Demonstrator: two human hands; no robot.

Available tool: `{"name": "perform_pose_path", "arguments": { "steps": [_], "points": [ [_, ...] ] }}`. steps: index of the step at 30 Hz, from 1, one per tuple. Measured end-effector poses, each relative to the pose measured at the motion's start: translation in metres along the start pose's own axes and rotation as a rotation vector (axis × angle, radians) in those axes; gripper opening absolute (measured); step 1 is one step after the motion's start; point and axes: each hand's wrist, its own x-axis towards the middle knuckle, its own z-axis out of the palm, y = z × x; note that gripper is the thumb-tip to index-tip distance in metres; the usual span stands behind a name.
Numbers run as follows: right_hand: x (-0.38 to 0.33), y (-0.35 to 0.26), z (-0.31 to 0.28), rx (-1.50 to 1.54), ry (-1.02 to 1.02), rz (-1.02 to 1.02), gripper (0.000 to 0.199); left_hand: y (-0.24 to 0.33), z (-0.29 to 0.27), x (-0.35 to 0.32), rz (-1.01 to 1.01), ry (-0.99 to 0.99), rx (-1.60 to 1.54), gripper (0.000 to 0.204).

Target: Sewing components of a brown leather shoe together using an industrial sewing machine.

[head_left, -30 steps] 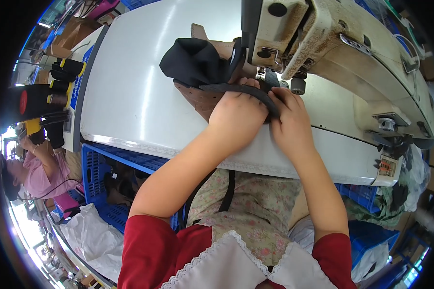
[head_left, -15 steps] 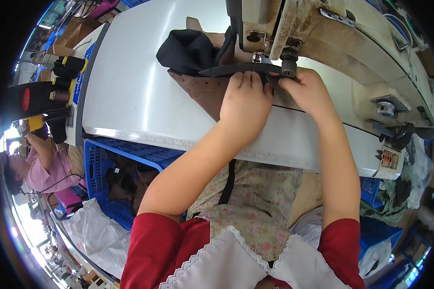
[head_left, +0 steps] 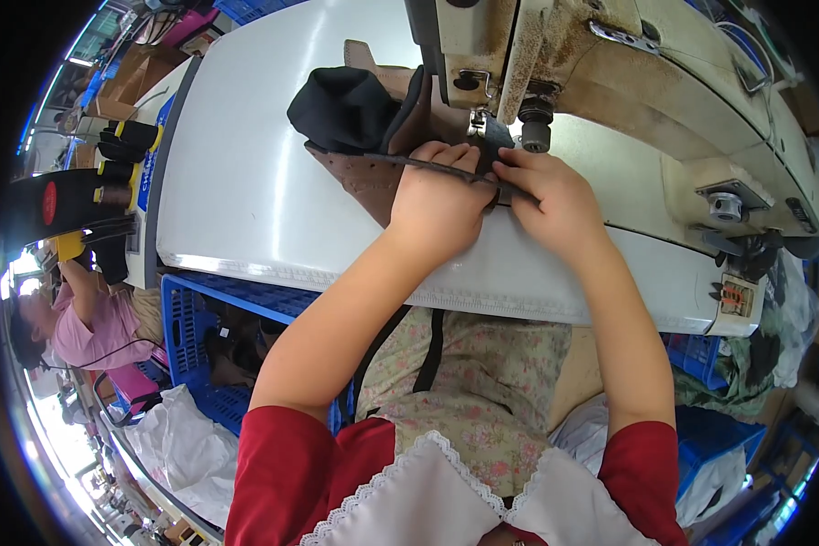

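A brown shoe upper (head_left: 350, 177) with a row of small holes and a bunched black lining (head_left: 346, 107) lies on the sewing table, just left of and in front of the presser foot (head_left: 479, 121). My left hand (head_left: 441, 200) is closed on the upper, its fingertips reaching past a thin dark edge that crosses them. To its right, my right hand (head_left: 555, 196) pinches the right end of the same piece with thumb and forefinger. Both hands are close together, on the near side of the needle area. What lies under the left palm is hidden.
The worn sewing machine head (head_left: 564, 73) overhangs the table (head_left: 246, 173) at the far right. A blue crate (head_left: 187, 337) holding dark pieces stands below the left edge. Thread spools (head_left: 114, 173) are at the left, where a person in pink (head_left: 100, 323) sits.
Both hands have drawn the upper toward me and slightly left, away from the presser foot. The dark strip that lay across the fingertips has tilted down over my left fingers.
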Motion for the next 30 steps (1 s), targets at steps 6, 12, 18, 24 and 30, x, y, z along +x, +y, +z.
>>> {"name": "perform_pose_path", "arguments": {
  "steps": [6,12,18,24,30],
  "points": [
    [-0.005,-0.003,0.003,-0.071,0.016,-0.085,0.036,-0.004,-0.01,0.002,0.04,-0.058,-0.019,0.029],
    [-0.01,-0.012,0.011,-0.133,0.031,-0.081,0.041,-0.006,-0.008,0.003,0.054,-0.058,-0.033,0.031],
    [-0.01,-0.019,0.016,-0.12,0.056,-0.044,0.043,-0.012,-0.007,0.002,0.058,-0.057,-0.127,0.023],
    [-0.01,-0.02,0.018,-0.155,0.058,-0.043,0.042,-0.02,-0.005,0.006,0.108,-0.03,-0.165,0.02],
    [-0.004,-0.021,0.024,-0.186,0.083,-0.047,0.044,-0.036,-0.005,0.013,0.167,-0.037,-0.211,0.016]
  ]
}}
